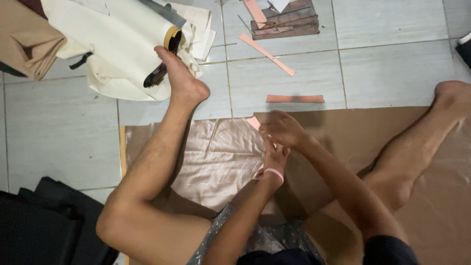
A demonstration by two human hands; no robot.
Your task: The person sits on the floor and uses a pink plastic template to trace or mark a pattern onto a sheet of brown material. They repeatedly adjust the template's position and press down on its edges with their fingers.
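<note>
I sit on a tiled floor with my legs spread around a sheet of brown paper (382, 132). A piece of shiny beige fabric (221, 157) with stitched diagonal lines lies on the paper. My left hand (274, 159), with a pink band at its wrist, presses flat on the fabric's right edge. My right hand (282, 128) rests just above it, fingers curled on a pinkish strip (253, 122) at the fabric's top edge. Whether the right hand grips the strip is hidden.
Pinkish strips (295, 98) and a longer strip (267, 54) lie on the tiles beyond the paper. Brown slats (287, 24) are stacked at the top. Cream cloth (122, 44) and a tape roll (171, 37) sit by my left foot. Black fabric (39, 221) lies bottom left.
</note>
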